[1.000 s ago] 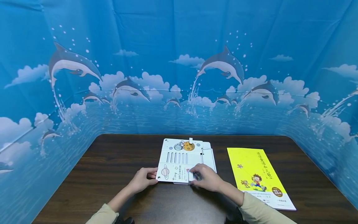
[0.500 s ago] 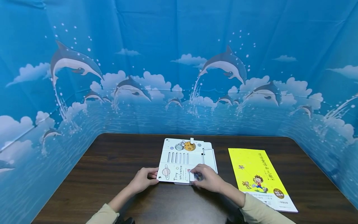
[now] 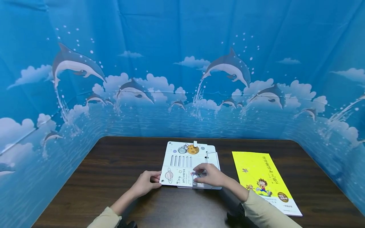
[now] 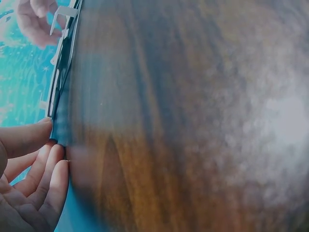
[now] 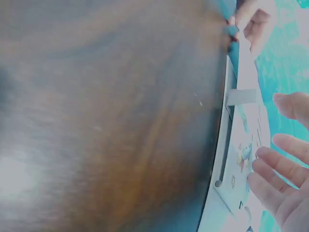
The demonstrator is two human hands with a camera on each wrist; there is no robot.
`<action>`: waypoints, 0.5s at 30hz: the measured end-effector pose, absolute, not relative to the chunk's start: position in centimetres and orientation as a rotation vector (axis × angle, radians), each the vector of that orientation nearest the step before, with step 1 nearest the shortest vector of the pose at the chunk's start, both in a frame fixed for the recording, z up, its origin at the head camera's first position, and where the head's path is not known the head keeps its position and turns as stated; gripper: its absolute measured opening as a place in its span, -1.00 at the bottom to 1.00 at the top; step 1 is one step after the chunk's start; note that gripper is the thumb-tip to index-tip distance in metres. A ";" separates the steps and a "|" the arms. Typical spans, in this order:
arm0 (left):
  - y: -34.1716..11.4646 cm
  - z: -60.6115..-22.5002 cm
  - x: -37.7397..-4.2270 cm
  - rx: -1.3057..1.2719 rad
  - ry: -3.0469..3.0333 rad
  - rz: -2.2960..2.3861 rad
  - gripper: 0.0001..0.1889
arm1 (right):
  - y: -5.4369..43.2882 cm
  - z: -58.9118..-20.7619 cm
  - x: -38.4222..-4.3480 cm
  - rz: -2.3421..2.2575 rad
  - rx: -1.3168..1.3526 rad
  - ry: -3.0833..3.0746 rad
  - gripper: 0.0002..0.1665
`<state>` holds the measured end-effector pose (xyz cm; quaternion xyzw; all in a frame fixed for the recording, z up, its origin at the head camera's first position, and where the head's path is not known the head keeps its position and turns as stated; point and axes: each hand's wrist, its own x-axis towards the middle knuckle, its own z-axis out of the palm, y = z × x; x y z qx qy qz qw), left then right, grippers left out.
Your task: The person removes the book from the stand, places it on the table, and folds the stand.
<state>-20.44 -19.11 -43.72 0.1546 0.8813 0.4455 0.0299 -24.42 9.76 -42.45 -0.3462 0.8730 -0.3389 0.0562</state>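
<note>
A flat white book stand (image 3: pixel 174 161), printed with planets and "Tiny universe", lies on the table in the head view. My left hand (image 3: pixel 146 184) pinches its near left corner; the left wrist view shows the thumb (image 4: pixel 26 137) against the edge, with the fingers beneath. Over the stand's near right part is my right hand (image 3: pixel 210 175). Its fingers (image 5: pixel 280 164) are spread and hold nothing in the right wrist view. A pale page clip (image 5: pixel 242 97) stands across the near edge. Another white clip (image 3: pixel 195 144) sits at the far edge.
To the right on the dark wooden table (image 3: pixel 114 164) lies a yellow book (image 3: pixel 253 171) with a cartoon child on its cover. A blue dolphin-print curtain (image 3: pixel 159 63) surrounds the table's back and sides.
My right hand has let go of the near-edge clip and lifted slightly away from the table's front, fingers parted. My left hand keeps its hold on the corner.
</note>
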 end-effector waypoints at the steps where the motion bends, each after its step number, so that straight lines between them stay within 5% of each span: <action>1: -19.1 -43.7 -20.5 0.482 2.714 1.377 -0.52 | 9.8 -42.4 -24.7 -1.034 -1.039 2.650 -0.57; 15: -19.2 -43.9 -20.6 0.482 2.696 1.391 -0.53 | 10.5 -43.7 -30.9 -1.007 -0.638 2.944 -0.40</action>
